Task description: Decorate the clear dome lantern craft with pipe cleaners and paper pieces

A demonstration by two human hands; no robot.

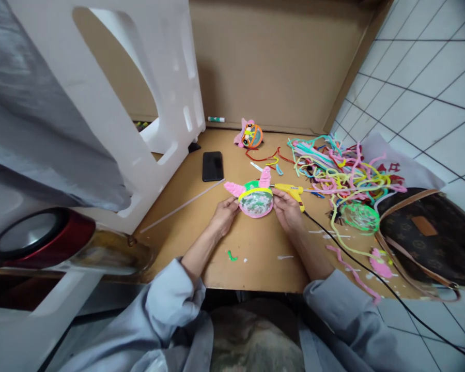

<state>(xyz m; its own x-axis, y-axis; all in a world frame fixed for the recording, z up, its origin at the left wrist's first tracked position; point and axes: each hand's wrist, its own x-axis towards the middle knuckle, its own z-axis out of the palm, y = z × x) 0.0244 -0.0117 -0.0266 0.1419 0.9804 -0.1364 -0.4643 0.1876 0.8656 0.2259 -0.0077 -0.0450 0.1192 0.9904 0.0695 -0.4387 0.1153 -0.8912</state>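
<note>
Between my two hands is a round pipe-cleaner ornament [257, 202] with two fuzzy pink ears, a green top, a yellow band and a pink rim around a clear, mottled face. My left hand [225, 213] pinches its left edge, below the left ear. At the right edge, my right hand [289, 209] grips it with thumb and fingers. Just behind the right hand lies a yellow hot glue gun [290, 189], its black cord running to the lower right. A small scrap of green pipe cleaner [231, 256] rests on the table nearer to me.
A tangled heap of coloured pipe cleaners [344, 165] spreads at the right, beside a brown handbag [414, 232] and a green wire ball [359, 217]. Farther back are a black phone [213, 166], another eared ornament [251, 135] and a marker [216, 119]. A jar [112, 251] lies left.
</note>
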